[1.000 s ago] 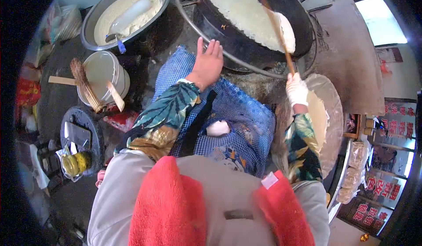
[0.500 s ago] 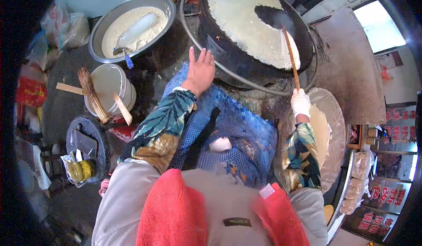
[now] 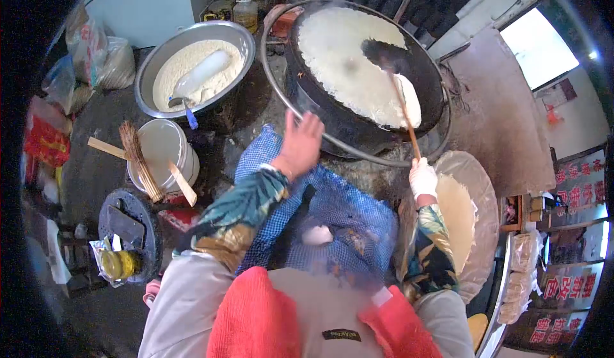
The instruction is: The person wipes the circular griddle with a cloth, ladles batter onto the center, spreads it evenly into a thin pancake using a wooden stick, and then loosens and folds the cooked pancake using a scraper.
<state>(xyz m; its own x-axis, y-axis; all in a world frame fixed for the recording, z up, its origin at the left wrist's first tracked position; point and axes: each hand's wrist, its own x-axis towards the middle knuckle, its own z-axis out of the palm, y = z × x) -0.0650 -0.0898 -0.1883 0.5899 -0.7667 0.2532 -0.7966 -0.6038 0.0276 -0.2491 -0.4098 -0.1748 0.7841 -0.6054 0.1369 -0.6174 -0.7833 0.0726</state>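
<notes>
My right hand (image 3: 423,177), in a white glove, is wrapped around the lower end of a long wooden spreader (image 3: 404,111). The spreader's far part lies over the pale batter (image 3: 345,51) on a round black griddle (image 3: 435,95). A thick roll of batter lines the spreader's right side, beside a dark uncovered patch. Bare and empty, my left hand (image 3: 300,145) is open with fingers apart, close to the metal ring (image 3: 281,90) around the griddle. Whether it touches the ring I cannot tell. A blue checked cloth (image 3: 358,198) lies below my hands.
At left stand a metal basin (image 3: 142,79) of batter with a ladle (image 3: 190,116) and a white bucket (image 3: 193,159) with a bundled-stick brush (image 3: 137,156) across it. Thin round flatbreads (image 3: 455,223) lie on a covered round surface at right. An oil jug (image 3: 245,12) stands behind the basin.
The view has tilted up, so the griddle and basin sit lower in it. The spreader has swung slightly left across the batter. My left hand's fingers have spread wider.
</notes>
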